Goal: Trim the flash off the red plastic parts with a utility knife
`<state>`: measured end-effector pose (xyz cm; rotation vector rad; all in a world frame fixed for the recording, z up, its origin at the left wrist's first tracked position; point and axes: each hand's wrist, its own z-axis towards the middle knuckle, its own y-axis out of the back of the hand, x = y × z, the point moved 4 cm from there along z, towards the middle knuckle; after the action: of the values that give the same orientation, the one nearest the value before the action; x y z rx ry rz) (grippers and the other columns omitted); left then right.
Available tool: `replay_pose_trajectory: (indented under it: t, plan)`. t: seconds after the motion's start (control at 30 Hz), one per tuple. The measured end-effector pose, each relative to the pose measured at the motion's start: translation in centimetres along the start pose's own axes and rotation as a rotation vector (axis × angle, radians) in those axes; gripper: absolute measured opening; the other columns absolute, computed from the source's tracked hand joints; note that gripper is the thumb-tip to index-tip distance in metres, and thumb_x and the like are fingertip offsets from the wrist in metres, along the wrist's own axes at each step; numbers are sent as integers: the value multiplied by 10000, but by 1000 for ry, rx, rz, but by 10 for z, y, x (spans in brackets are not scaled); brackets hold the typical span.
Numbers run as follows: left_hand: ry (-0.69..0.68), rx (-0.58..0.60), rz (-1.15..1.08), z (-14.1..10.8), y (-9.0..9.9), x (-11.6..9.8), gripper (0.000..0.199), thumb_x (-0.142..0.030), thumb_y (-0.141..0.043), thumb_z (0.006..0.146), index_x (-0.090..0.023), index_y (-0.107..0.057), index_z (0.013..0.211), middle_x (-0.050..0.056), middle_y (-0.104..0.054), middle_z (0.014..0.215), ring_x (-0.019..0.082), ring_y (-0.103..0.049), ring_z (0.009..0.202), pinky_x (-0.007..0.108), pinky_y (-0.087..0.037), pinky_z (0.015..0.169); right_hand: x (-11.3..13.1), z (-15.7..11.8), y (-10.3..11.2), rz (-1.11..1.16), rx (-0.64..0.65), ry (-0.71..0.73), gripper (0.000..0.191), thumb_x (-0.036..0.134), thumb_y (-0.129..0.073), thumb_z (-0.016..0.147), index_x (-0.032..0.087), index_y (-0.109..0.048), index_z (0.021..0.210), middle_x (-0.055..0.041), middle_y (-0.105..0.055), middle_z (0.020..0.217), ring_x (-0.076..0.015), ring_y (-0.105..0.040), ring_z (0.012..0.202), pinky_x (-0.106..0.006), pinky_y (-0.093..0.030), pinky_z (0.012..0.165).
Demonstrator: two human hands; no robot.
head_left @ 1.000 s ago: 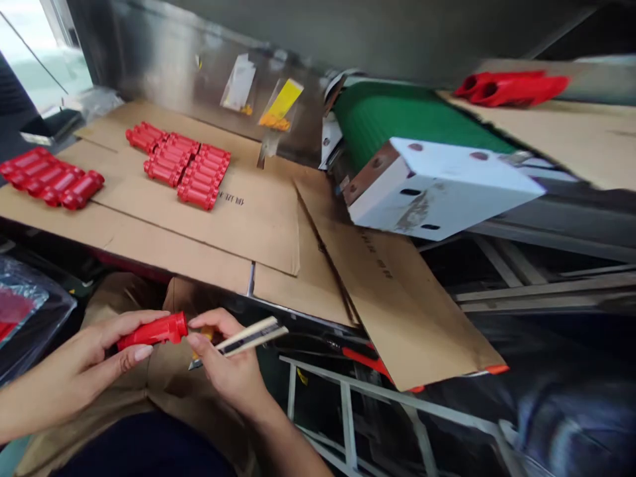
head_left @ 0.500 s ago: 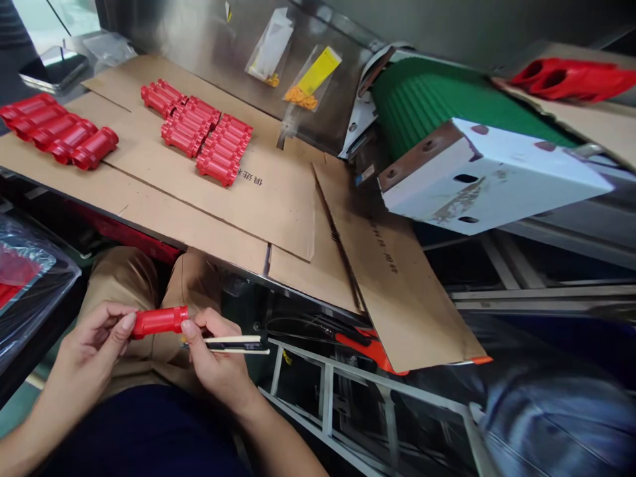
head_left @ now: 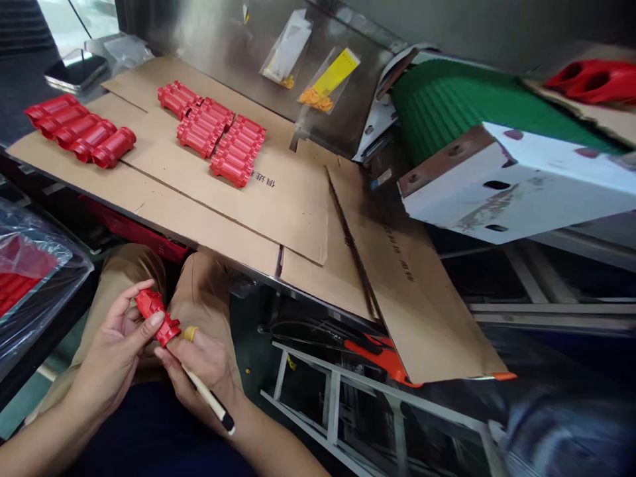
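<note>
My left hand (head_left: 112,344) grips a red ribbed plastic tube (head_left: 155,318) between thumb and fingers, above my lap. It is tilted, its lower end turned towards my right hand. My right hand (head_left: 199,368) is closed, with its fingertips at that end. A slim cream stick with a black end (head_left: 211,401) juts from its grip, pointing down and right; whether it is a pen or another tool I cannot tell. One right finger wears a yellow finger cot (head_left: 189,333).
Red tubes stand in clusters (head_left: 201,129) and a row (head_left: 82,132) on the cardboard-covered table (head_left: 209,212). Beyond the table's right side is a green conveyor belt (head_left: 462,106) with a white metal end (head_left: 517,192). A plastic-lined bin (head_left: 40,291) stands at left.
The red tube has turned from nearly level to steeply tilted. My right hand has moved lower, and the stick now points down and right. The view has shifted slightly left.
</note>
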<state>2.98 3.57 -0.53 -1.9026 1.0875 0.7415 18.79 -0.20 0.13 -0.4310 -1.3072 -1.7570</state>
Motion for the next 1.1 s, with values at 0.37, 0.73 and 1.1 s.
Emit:
replay_pose_trajectory:
  t: [0.37,0.73,1.1]
  plan:
    - [95,131,-60,-1,14,-10,484,-350,-1010,822,-259,-790,1243,65,-853,992,220,-833,787,294,-707,735,11,10,44,365,-3,144,292,202,-691,1133,200,-746,1420,-91,-883,1228,-203,-858,1159,-291,-720,1019]
    - [86,143,-55,-1,22,-6,459,-348,-983,859,-275,-767,1258,59,-855,1044,201,-833,794,263,-695,752,8,8,33,397,-63,129,239,208,-699,1132,216,-795,1350,-102,-871,1246,-200,-863,1133,-290,-735,1000]
    - [437,245,-88,-1,15,1,397,-341,-885,878,-119,-846,1206,132,-826,845,60,-507,385,143,-365,352,14,17,28,449,10,300,320,192,-682,1136,157,-723,1452,-130,-865,1250,-207,-850,1144,-324,-717,1035]
